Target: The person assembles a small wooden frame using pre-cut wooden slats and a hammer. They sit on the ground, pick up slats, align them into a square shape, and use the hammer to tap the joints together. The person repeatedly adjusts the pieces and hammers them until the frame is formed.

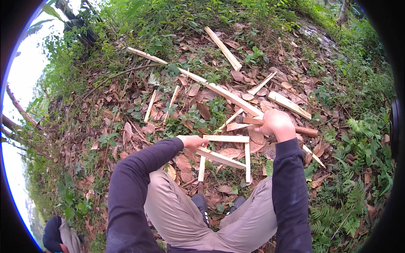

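Observation:
In front of my knees a small frame of pale wooden slats (pixel 227 138) stands over the leaves, two crosspieces joined to two side pieces. My left hand (pixel 193 142) is closed around its left side, at the end of the slanting nearer slat (pixel 223 158). To the right, my right hand (pixel 278 125) grips a brown wooden stick-like tool (pixel 307 131). Its thick end sticks out to the right and a darker end shows on the left; its exact kind is unclear. Just behind that hand runs a long pale wooden strip (pixel 230 96).
A short board (pixel 290 105) lies at right, another board (pixel 223 49) farther off. Two thin slats (pixel 150 106) rest at left. Dry leaves, weeds and ferns (pixel 350 198) cover the ground. Another person (pixel 63 236) appears at the lower left edge.

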The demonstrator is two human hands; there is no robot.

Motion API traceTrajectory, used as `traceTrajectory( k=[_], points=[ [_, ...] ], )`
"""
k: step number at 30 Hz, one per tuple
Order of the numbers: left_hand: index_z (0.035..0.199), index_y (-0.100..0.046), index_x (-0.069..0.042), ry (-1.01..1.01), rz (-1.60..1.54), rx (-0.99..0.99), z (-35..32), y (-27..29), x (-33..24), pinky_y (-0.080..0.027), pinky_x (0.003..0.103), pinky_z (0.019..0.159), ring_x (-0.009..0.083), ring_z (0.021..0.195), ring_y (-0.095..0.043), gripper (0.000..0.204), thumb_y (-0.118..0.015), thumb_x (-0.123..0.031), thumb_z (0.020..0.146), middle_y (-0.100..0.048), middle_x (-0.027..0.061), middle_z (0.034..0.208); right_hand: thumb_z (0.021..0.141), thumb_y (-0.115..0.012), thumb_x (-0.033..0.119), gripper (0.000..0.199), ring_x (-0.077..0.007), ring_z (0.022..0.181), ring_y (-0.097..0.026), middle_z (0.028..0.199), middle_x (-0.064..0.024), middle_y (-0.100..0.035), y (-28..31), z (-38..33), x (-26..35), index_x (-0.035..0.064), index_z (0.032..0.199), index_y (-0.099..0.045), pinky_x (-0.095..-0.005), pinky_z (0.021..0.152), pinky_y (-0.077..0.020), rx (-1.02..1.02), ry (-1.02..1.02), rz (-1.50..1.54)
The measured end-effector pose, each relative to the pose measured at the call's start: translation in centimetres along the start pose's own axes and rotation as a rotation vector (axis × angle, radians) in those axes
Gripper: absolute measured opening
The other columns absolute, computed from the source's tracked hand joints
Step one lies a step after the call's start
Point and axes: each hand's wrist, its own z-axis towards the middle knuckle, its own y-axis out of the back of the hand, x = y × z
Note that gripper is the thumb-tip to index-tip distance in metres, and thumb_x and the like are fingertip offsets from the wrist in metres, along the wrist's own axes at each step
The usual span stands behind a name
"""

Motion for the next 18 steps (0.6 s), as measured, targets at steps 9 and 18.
traceTrajectory(
  k=[9, 18],
  points=[
    [0.109, -0.055, -0.009, 0.433, -0.110, -0.215, -21.2, -3.9, 8.0, -0.050, 0.046, 0.076, 0.0403, 0.093, -0.066, 0.041, -0.062, 0.001, 0.070, -0.068, 0.0187, 0.093, 0.074, -0.080, 0.050, 0.054, -0.0318, 0.097, -0.070, 0.101, -0.0184, -0.072, -2.2, 1.7, 0.1, 0.0019, 0.097, -0.075, -0.0397, 0.086, -0.0555, 0.020, 0.054, -0.047],
    [0.127, -0.051, -0.012, 0.795, 0.118, -0.280, -26.1, -9.0, 11.4, -0.050, 0.045, 0.095, 0.0407, 0.111, -0.059, 0.067, -0.082, -0.020, 0.068, -0.062, 0.0194, 0.114, 0.069, -0.083, 0.049, 0.056, -0.0304, 0.097, -0.070, 0.101, -0.0165, -0.073, -3.7, 3.9, 0.4, 0.0027, 0.099, -0.075, -0.0384, 0.087, -0.0551, 0.058, 0.045, -0.071]
  ],
)
